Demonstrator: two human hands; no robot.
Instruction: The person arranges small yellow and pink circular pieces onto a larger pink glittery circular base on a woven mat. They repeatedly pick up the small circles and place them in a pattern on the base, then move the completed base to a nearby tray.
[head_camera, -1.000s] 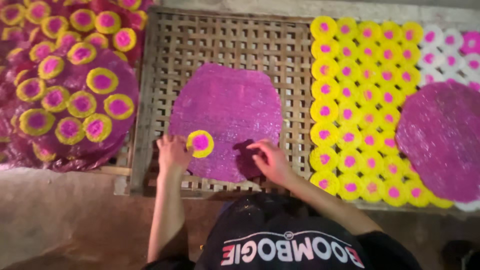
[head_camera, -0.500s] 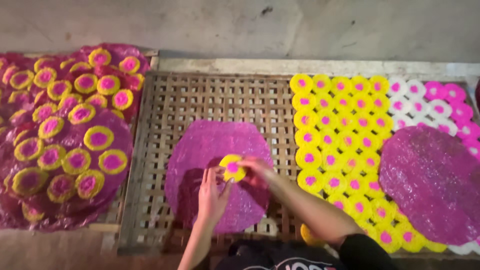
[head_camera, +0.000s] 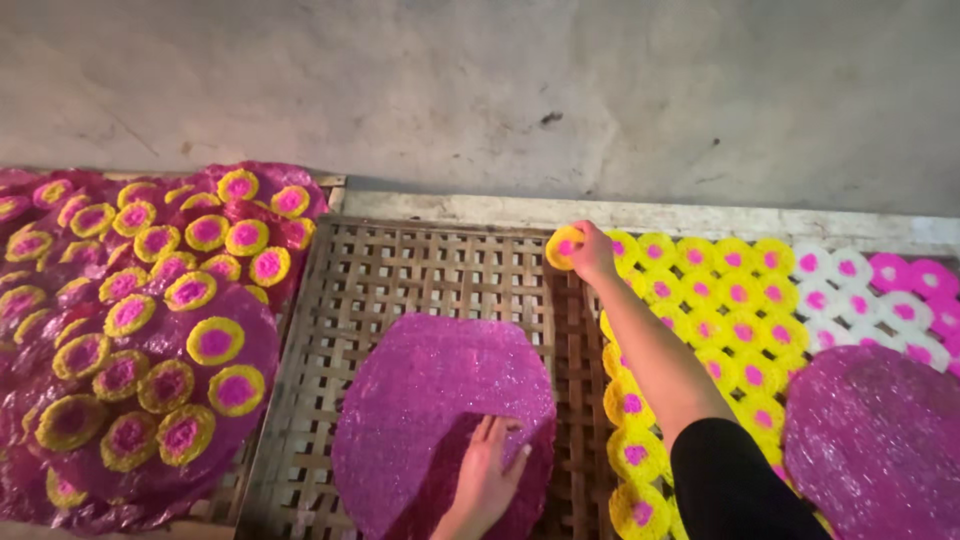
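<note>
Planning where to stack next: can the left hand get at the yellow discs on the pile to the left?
Probably yes: the left hand rests on the purple sheet, with only bare lattice tray between it and those discs.

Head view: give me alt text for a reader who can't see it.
The right hand sets a yellow disc at the top of the yellow rows, while the left hand presses a large purple sheet on a bamboo lattice tray.
</note>
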